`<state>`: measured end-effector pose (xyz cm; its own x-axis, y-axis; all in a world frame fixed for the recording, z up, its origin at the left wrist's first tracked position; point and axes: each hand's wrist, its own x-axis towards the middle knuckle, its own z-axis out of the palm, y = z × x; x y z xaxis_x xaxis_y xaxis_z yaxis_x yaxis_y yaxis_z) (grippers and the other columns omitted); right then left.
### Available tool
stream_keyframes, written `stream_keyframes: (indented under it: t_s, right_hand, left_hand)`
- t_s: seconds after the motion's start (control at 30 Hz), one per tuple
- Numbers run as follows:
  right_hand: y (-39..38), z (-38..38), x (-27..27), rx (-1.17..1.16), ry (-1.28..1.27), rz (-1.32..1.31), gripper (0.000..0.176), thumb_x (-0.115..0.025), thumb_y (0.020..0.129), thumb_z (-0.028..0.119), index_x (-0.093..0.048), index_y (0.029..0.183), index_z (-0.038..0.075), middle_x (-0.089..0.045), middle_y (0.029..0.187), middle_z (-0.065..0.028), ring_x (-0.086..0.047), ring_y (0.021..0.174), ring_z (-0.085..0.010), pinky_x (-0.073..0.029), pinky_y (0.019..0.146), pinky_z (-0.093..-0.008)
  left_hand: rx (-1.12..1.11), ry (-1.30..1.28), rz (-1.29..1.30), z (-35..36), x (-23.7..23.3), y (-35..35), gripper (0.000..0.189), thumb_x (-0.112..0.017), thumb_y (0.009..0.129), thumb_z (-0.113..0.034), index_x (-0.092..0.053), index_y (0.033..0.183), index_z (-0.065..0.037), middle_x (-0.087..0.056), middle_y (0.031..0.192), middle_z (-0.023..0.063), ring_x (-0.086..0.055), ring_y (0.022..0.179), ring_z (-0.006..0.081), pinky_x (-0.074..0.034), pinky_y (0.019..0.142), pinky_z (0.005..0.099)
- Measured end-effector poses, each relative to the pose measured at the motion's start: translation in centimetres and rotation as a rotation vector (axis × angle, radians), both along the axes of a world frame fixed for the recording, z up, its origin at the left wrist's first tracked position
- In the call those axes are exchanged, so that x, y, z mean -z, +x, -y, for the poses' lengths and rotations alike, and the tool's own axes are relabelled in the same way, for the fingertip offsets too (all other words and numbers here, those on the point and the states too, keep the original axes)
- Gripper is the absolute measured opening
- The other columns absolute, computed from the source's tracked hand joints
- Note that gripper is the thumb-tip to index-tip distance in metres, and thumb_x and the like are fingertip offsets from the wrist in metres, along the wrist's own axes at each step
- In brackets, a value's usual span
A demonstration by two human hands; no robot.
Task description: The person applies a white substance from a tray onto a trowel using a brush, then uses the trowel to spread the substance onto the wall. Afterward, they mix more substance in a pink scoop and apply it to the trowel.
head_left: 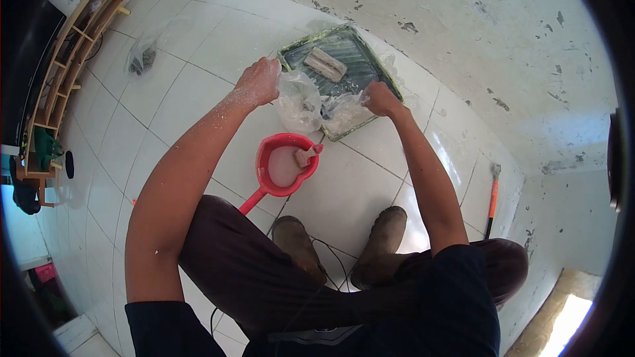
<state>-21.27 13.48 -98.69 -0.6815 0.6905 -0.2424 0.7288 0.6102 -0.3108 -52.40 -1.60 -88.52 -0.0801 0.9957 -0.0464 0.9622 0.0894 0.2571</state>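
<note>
A clear plastic bag (299, 100), dusted with white, stretches between my two hands. My left hand (259, 82) is closed on the bag's left side, and white specks cover its wrist. On the other side my right hand (381, 99) pinches the bag's edge over the near right part of a dark paint tray (360, 53). A worn, whitish block-shaped piece (325, 65) lies in the tray. Below the bag, a red dipper (261, 168) on the floor holds white liquid (283, 166). A paintbrush (306, 156) rests in it against the rim.
Another clear plastic bag (142, 58) lies on the tiled floor to the left. A wooden shelf unit (71, 59) stands at the far left. A tool with an orange handle (493, 198) lies by the peeling wall (463, 33). My boots (387, 231) and a dark cable are below.
</note>
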Motion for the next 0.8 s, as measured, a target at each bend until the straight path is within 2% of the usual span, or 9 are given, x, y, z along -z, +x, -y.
stream_keyframes:
  t_s: [0.13, 0.33, 0.4, 0.43, 0.5, 0.53, 0.63, 0.73, 0.8]
  right_hand:
    - [0.6, -0.1, 0.1, 0.061, 0.08, -0.111, 0.025, -0.073, 0.073, 0.007, -0.069, 0.091, -0.009, -0.069, 0.099, -0.0299, -0.068, 0.101, -0.0443, -0.054, 0.089, -0.0488]
    - [0.1, 0.6, -3.3, 0.191, -0.044, -0.314, 0.019, -0.073, 0.075, 0.008, -0.071, 0.087, -0.006, -0.069, 0.097, -0.029, -0.067, 0.1, -0.0461, -0.053, 0.09, -0.0474]
    - [-0.7, 2.3, -3.3, 0.451, 0.147, -0.56, 0.018, -0.075, 0.075, 0.009, -0.073, 0.088, -0.004, -0.07, 0.097, -0.028, -0.067, 0.099, -0.0454, -0.053, 0.091, -0.0466]
    - [-1.1, 2.8, -2.2, 0.453, 0.147, -0.561, 0.018, -0.075, 0.075, 0.009, -0.073, 0.088, -0.004, -0.07, 0.097, -0.028, -0.067, 0.099, -0.0454, -0.053, 0.091, -0.0466]
    - [-1.7, 4.0, 1.1, 0.225, 0.205, -0.204, 0.021, -0.08, 0.075, 0.011, -0.074, 0.09, -0.002, -0.07, 0.097, -0.0275, -0.068, 0.097, -0.0436, -0.054, 0.088, -0.0464]
    - [-1.3, 5.4, 2.0, 0.172, 0.249, -0.368, 0.021, -0.081, 0.078, 0.014, -0.073, 0.084, -0.004, -0.071, 0.087, -0.0263, -0.07, 0.082, -0.0418, -0.055, 0.079, -0.0452]
    - [-1.2, 5.8, 2.5, 0.374, 0.113, -0.629, 0.017, -0.08, 0.075, 0.01, -0.075, 0.086, -0.001, -0.07, 0.092, -0.0267, -0.068, 0.095, -0.0449, -0.053, 0.084, -0.0494]
    - [-1.4, 5.3, 3.6, 0.293, 0.124, -0.476, 0.014, -0.079, 0.076, 0.007, -0.074, 0.085, -0.002, -0.07, 0.082, -0.0246, -0.068, 0.086, -0.0467, -0.053, 0.081, -0.0518]
    - [-1.2, 5.5, 4.3, 0.192, 0.243, -0.535, 0.015, -0.078, 0.076, 0.006, -0.074, 0.088, -0.002, -0.07, 0.083, -0.0247, -0.067, 0.084, -0.0471, -0.053, 0.081, -0.0524]
  left_hand:
    - [-0.012, -0.001, -0.004, 0.1, -0.3, 0.2, 0.015, -0.065, 0.078, -0.002, -0.064, 0.091, 0.004, -0.069, 0.095, 0.0258, -0.069, 0.093, 0.0418, -0.056, 0.083, 0.0489]
    - [0.016, -0.032, -0.017, -0.3, 0.1, 0.3, 0.016, -0.065, 0.078, -0.002, -0.064, 0.092, 0.004, -0.068, 0.095, 0.0258, -0.069, 0.094, 0.0423, -0.056, 0.083, 0.0488]
    - [0.021, 0.001, -0.039, -0.4, 0.1, 0.3, 0.016, -0.065, 0.078, -0.002, -0.064, 0.093, 0.004, -0.068, 0.095, 0.0259, -0.069, 0.093, 0.0423, -0.056, 0.082, 0.0488]
    - [0.022, -0.022, -0.025, -0.4, -0.2, 0.2, 0.017, -0.065, 0.078, -0.003, -0.064, 0.093, 0.004, -0.068, 0.095, 0.0261, -0.069, 0.093, 0.0423, -0.056, 0.082, 0.0487]
    - [0.021, -0.045, -0.009, -0.1, -0.3, 0.5, 0.017, -0.065, 0.078, -0.003, -0.065, 0.093, 0.004, -0.068, 0.095, 0.0263, -0.069, 0.093, 0.0422, -0.056, 0.082, 0.0487]
    - [0.028, -0.014, -0.017, 0.1, -0.1, 0.5, 0.017, -0.065, 0.078, -0.003, -0.065, 0.093, 0.004, -0.068, 0.095, 0.0262, -0.069, 0.093, 0.0422, -0.056, 0.083, 0.0485]
    - [0.024, -0.015, -0.022, 0.2, -0.2, 0.0, 0.017, -0.065, 0.077, -0.003, -0.065, 0.093, 0.004, -0.068, 0.095, 0.0262, -0.069, 0.093, 0.042, -0.056, 0.083, 0.0484]
    - [0.028, -0.058, -0.01, 0.0, -0.1, -0.3, 0.017, -0.065, 0.077, -0.003, -0.065, 0.093, 0.003, -0.068, 0.095, 0.0268, -0.069, 0.095, 0.0416, -0.056, 0.084, 0.0488]
    - [0.027, -0.068, -0.008, 0.1, -0.1, -0.2, 0.017, -0.065, 0.077, -0.003, -0.065, 0.093, 0.003, -0.068, 0.096, 0.0272, -0.069, 0.096, 0.0414, -0.056, 0.084, 0.049]
